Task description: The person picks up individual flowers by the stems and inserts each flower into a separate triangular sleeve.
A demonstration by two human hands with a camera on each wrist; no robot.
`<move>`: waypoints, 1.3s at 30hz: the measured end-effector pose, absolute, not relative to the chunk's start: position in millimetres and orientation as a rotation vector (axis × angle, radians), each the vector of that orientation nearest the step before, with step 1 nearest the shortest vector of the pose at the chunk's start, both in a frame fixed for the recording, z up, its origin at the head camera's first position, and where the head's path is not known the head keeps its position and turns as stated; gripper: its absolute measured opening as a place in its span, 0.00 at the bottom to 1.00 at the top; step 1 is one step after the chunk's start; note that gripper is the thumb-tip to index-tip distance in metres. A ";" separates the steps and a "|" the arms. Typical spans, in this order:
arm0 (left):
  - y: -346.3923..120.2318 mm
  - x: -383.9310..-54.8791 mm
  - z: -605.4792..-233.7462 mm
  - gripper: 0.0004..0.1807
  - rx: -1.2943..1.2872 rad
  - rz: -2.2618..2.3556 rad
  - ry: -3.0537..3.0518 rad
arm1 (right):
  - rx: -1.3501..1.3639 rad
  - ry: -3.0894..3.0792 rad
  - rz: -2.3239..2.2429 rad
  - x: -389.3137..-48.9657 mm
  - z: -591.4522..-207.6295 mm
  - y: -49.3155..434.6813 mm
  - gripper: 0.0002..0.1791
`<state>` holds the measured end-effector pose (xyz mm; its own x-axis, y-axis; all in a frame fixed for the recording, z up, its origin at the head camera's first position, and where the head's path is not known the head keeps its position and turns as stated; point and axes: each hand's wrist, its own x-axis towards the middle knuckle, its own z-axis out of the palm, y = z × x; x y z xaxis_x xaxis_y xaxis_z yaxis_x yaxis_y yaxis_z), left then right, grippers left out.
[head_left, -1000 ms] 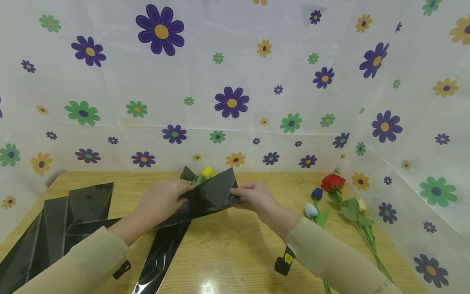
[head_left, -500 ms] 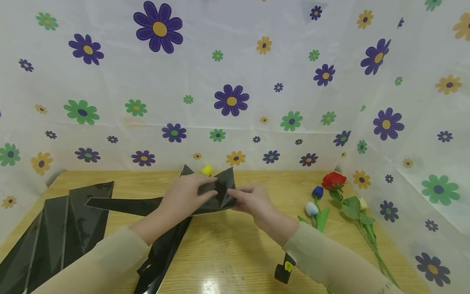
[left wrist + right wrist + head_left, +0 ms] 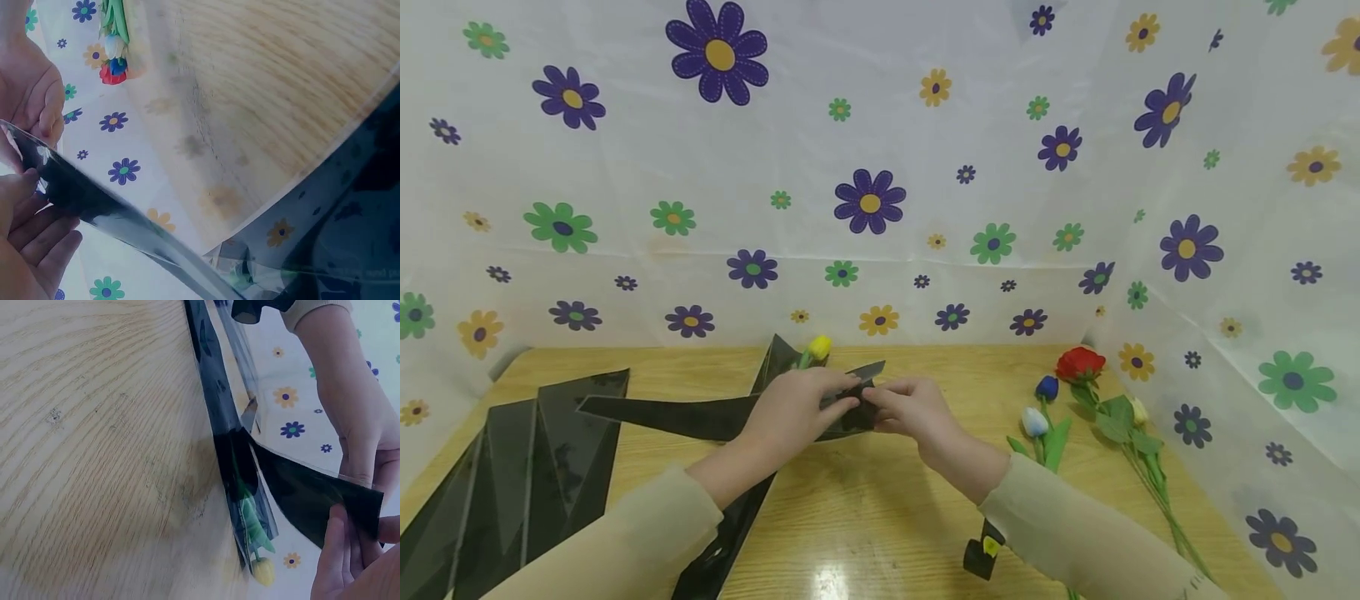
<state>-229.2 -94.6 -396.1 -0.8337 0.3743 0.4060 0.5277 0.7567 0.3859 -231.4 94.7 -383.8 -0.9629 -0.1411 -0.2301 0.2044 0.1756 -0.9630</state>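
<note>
A yellow tulip (image 3: 819, 347) lies at the table's back in a dark, glossy black wrapping sheet (image 3: 737, 510); its green leaves show through the film in the right wrist view. Between both hands is a raised strip of black wrapping film (image 3: 670, 414), its pointed tail stretching left. My left hand (image 3: 793, 408) pinches this film between thumb and fingers, which the left wrist view also shows. Close beside it, my right hand (image 3: 921, 412) pinches the film's right end with thumb and fingertips. The folds between the fingertips are partly hidden.
Several black sheets (image 3: 527, 467) lie overlapped at the left. On the right are a red rose (image 3: 1080, 364), a blue tulip (image 3: 1047, 387) and a white-blue tulip (image 3: 1034, 422). A small black-and-yellow object (image 3: 982, 554) sits near my right forearm. A flower-printed curtain (image 3: 880, 150) borders the table.
My left hand has moved right along the film, close to my right hand. The film's right corner has folded down, and its tail has come out from beneath my left forearm.
</note>
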 end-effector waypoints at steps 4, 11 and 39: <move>-94.2 -228.8 -396.1 0.15 -0.706 -0.693 -2.651 | 0.054 2.244 -1.826 -230.3 -382.2 93.0 0.15; -94.4 -229.1 -396.5 0.13 -0.691 -0.662 -2.649 | 0.037 2.251 -1.826 -231.7 -385.0 91.8 0.14; -110.4 -239.6 -391.3 0.10 -0.622 -0.683 -2.537 | 0.130 2.074 -1.959 -241.9 -396.1 109.6 0.19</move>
<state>-239.6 -110.4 -391.3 -0.8031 0.3042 0.5124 0.5203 0.7771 0.3541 -241.9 109.6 -396.1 -0.9556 -0.1282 -0.2654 0.2577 0.0738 -0.9634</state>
